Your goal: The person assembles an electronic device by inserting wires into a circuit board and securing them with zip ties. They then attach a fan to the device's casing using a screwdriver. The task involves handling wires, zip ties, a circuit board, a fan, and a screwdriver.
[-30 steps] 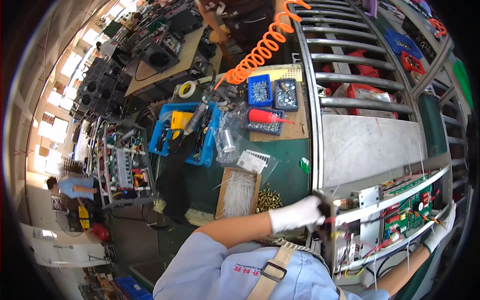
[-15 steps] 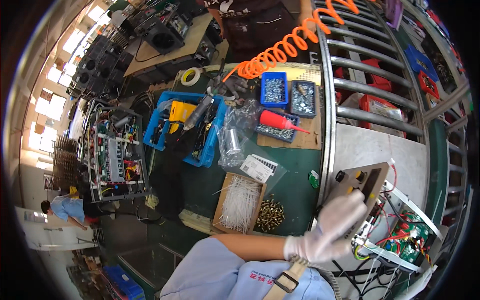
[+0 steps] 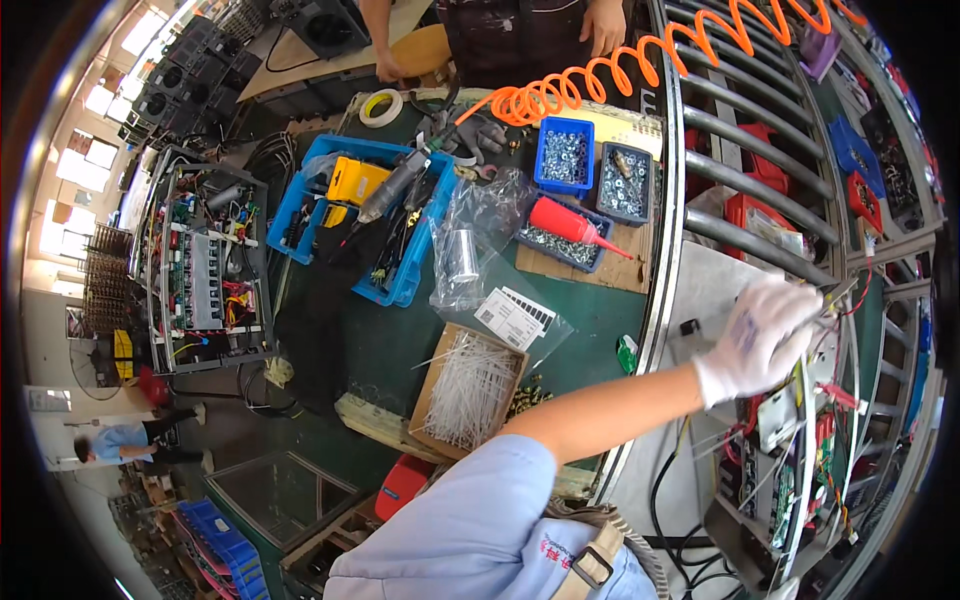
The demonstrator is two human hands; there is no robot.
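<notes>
My left hand (image 3: 765, 338), in a white glove, reaches across to the right. Its fingers are curled over the upper end of an open electronic unit and close on what looks like the edge of its front panel (image 3: 828, 345), seen nearly edge-on; the fingertips are partly hidden. Below the hand stands the unit's metal frame (image 3: 797, 500), with circuit boards, red and black wires and pale cable ties. A black knob (image 3: 689, 327) shows beside the hand. My right hand is not recognisable; a pale scrap at the lower edge is too small to tell.
Left of the rail are a box of white cable ties (image 3: 470, 390), brass fittings (image 3: 528, 395), blue bins of fasteners (image 3: 565, 155), a red bottle (image 3: 565, 220) and a blue tool tray (image 3: 405, 285). An orange coiled hose (image 3: 600, 75) hangs above. Another person's hand (image 3: 604, 25) shows at the back.
My left hand has moved up and right from the panel's face to the unit's upper end, its fingers now curled. The panel has tipped away, showing more of the inside. My view has shifted.
</notes>
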